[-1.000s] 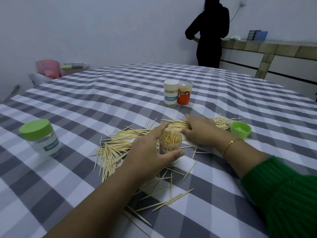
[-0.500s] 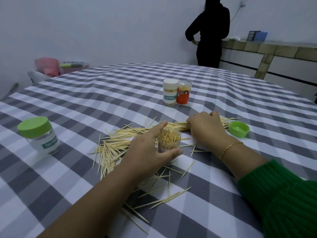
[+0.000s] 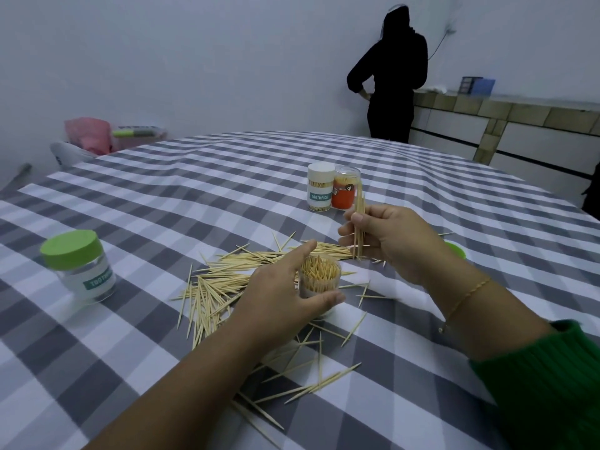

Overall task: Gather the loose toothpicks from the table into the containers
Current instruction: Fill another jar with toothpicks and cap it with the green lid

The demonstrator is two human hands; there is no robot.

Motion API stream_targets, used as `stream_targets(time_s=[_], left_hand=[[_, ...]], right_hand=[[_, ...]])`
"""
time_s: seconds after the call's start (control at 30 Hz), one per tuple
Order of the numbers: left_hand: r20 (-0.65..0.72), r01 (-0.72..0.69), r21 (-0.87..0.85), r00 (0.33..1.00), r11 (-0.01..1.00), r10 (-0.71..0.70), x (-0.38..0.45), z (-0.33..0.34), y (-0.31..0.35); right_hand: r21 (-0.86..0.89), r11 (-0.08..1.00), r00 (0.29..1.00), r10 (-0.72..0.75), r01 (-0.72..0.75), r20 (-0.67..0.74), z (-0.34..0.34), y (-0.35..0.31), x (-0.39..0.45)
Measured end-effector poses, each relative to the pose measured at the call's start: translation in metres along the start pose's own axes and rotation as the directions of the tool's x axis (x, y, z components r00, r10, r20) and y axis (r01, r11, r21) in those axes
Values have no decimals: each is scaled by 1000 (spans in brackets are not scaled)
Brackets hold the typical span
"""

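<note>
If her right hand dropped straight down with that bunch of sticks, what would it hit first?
Probably the loose toothpicks lying just below the bundle in the right hand, not the open container, which stands nearer the camera in the left hand. Depth is hard to judge.

The left hand [image 3: 285, 293] reaches forward with thumb and fingers curled round an open jar [image 3: 319, 280], while the right hand [image 3: 386, 241], raised, pinches an upright bundle of toothpicks [image 3: 359, 222].

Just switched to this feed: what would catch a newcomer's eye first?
The right hand pinches an upright bundle of toothpicks at centre, above the table. Just below, the left hand holds an open jar packed with toothpicks, with loose toothpicks strewn over the checked tablecloth around it.
</note>
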State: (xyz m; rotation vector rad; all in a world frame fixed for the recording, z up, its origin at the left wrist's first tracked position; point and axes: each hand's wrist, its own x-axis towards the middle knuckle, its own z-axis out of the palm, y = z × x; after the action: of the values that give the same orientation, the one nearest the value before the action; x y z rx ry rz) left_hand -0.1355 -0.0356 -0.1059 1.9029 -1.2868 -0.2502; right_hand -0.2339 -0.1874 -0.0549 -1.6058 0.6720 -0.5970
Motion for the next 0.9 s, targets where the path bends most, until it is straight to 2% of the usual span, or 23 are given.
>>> stream_targets(time_s=[0.07, 0.27, 0.67, 0.73, 0.83, 0.9], left_hand=[[-1, -1, 3, 1000, 1000, 1, 1, 0, 0], [6, 16, -13, 1000, 1000, -16, 2, 2, -2], [4, 64, -112, 998, 992, -64, 2, 4, -3], [2, 59, -111, 998, 992, -59, 2, 5, -3], [4, 58, -116, 998, 992, -58, 2, 5, -3], [4, 61, -117, 998, 991, -61, 2, 6, -4]], right_hand=[[118, 993, 999, -16, 12, 29, 4, -2, -5], [289, 951, 992, -121, 106, 36, 18, -3, -12], [310, 924, 970, -242, 224, 20, 29, 5, -17], [290, 935, 974, -223, 203, 38, 32, 8, -18], [76, 980, 980, -187, 182, 69, 32, 15, -23], [10, 992, 986, -123, 123, 112, 32, 19, -25]])
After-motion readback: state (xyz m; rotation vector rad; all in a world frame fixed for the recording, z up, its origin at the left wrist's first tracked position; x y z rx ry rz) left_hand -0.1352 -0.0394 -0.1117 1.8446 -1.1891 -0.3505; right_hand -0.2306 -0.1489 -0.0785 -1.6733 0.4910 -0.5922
